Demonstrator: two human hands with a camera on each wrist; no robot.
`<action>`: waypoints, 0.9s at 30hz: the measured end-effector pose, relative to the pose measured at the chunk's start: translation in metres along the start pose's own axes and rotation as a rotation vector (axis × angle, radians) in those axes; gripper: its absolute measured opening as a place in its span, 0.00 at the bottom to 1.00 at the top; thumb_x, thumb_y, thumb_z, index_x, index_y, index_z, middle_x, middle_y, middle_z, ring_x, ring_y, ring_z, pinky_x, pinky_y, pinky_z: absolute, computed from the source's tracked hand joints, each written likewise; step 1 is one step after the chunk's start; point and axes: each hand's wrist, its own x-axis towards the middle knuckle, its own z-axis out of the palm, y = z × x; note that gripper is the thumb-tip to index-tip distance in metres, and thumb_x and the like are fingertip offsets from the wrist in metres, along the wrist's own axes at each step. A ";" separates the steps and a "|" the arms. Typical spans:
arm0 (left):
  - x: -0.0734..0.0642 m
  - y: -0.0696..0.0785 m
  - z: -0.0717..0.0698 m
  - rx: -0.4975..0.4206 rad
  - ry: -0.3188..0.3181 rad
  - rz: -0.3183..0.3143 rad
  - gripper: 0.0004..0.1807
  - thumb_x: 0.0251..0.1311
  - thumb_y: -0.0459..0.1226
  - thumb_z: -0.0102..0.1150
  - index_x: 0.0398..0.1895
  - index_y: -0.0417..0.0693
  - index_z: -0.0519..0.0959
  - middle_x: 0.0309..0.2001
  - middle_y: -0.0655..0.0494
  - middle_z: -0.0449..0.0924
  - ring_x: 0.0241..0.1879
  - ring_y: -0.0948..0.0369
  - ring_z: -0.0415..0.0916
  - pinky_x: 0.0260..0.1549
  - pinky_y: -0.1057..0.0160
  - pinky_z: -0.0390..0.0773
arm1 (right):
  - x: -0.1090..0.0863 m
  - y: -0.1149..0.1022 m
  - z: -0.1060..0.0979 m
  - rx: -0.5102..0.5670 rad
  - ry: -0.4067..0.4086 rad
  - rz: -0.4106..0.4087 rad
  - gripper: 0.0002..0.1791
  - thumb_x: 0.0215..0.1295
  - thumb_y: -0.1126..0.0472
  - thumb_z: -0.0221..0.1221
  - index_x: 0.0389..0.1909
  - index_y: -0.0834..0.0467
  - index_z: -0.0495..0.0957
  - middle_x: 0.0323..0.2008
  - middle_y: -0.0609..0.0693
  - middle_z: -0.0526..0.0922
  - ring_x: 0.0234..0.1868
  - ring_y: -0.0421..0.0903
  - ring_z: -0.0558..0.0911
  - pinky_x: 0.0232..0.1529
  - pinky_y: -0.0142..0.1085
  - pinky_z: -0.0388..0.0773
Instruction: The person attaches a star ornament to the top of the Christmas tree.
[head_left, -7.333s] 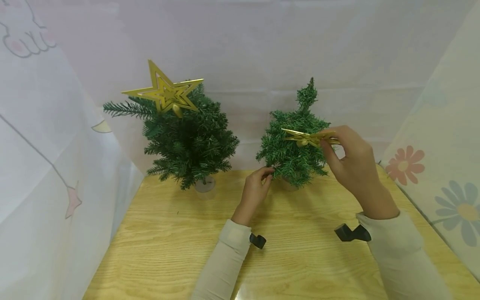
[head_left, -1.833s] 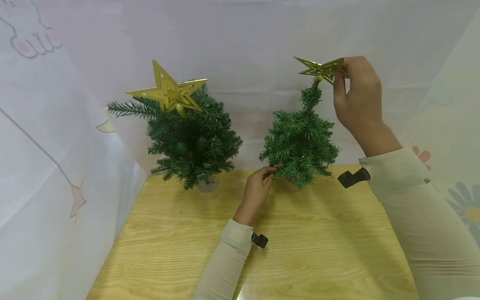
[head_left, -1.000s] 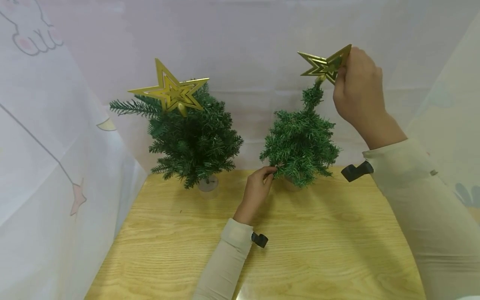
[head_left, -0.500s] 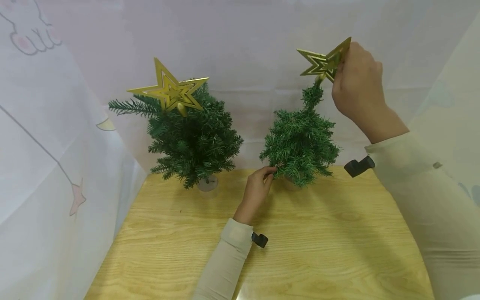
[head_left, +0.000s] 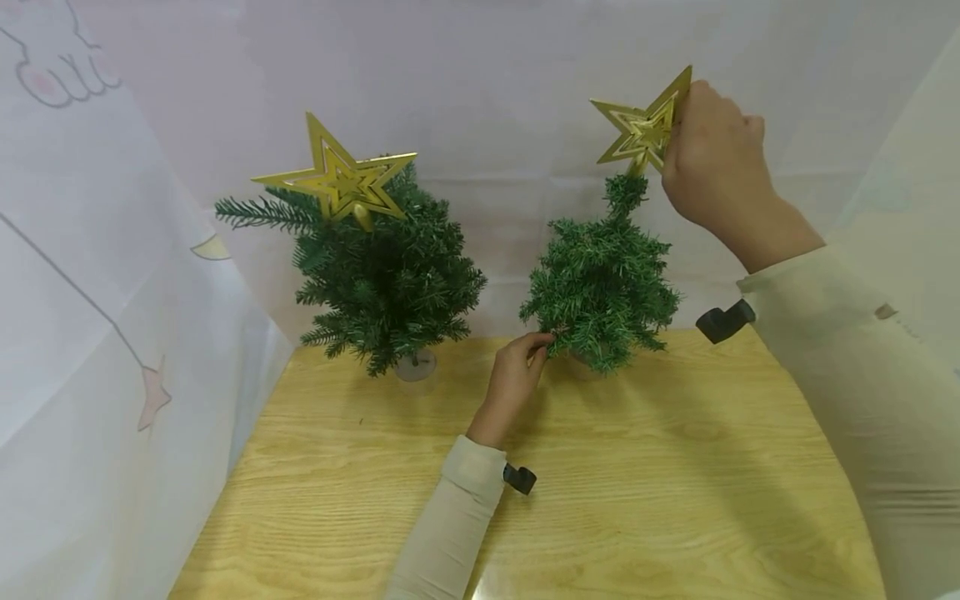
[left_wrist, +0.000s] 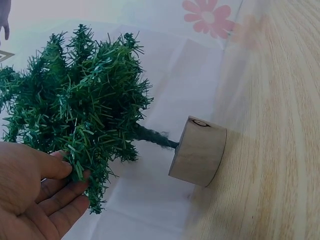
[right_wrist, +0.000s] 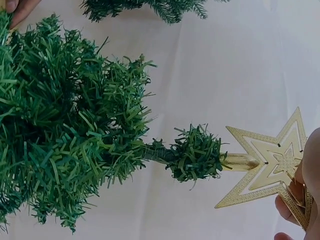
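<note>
My right hand (head_left: 716, 162) pinches a gold star tree topper (right_wrist: 270, 167) by its right-hand points. The star's hollow stem (right_wrist: 240, 161) sits over the tip of the smaller artificial Christmas tree (head_left: 600, 279), and the star faces forward, leaning a little. Low on that same tree, my left hand (head_left: 513, 375) pinches the end of a branch (left_wrist: 77, 167) between thumb and fingers. The tree stands upright on a round wooden base (left_wrist: 197, 152). To its left is a fuller, darker Christmas tree (head_left: 390, 283) with another gold star (head_left: 345, 183) on top, tilted back.
Both trees stand at the back of a wooden table (head_left: 480, 517), close to a pale cloth backdrop (head_left: 495, 92). The darker tree has a pale round base (head_left: 416, 367) and a long branch (head_left: 262, 215) sticking out left. Printed cloth hangs along both sides.
The right hand has raised the star from in front of the smaller tree onto its tip. Over the last second the star has tipped more upright. The left hand has kept its place.
</note>
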 end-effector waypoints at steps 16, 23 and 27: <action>-0.001 0.001 0.002 -0.006 -0.009 -0.021 0.14 0.72 0.37 0.52 0.56 0.51 0.80 0.54 0.58 0.80 0.53 0.61 0.77 0.50 0.62 0.79 | 0.011 0.003 0.002 -0.045 0.014 -0.037 0.13 0.71 0.63 0.34 0.40 0.68 0.63 0.27 0.60 0.64 0.26 0.57 0.60 0.30 0.46 0.46; -0.001 0.001 0.002 0.006 -0.015 -0.023 0.14 0.72 0.37 0.52 0.57 0.49 0.80 0.54 0.59 0.80 0.53 0.62 0.77 0.50 0.63 0.79 | 0.016 0.005 0.002 -0.054 -0.017 -0.024 0.15 0.72 0.61 0.32 0.41 0.68 0.62 0.27 0.60 0.64 0.26 0.57 0.61 0.29 0.46 0.47; -0.003 0.000 0.001 0.006 -0.010 -0.017 0.14 0.72 0.37 0.51 0.57 0.50 0.80 0.54 0.60 0.80 0.53 0.62 0.77 0.49 0.63 0.79 | 0.020 0.007 0.003 -0.065 -0.035 -0.040 0.16 0.73 0.60 0.30 0.40 0.68 0.61 0.27 0.60 0.63 0.25 0.57 0.60 0.30 0.46 0.47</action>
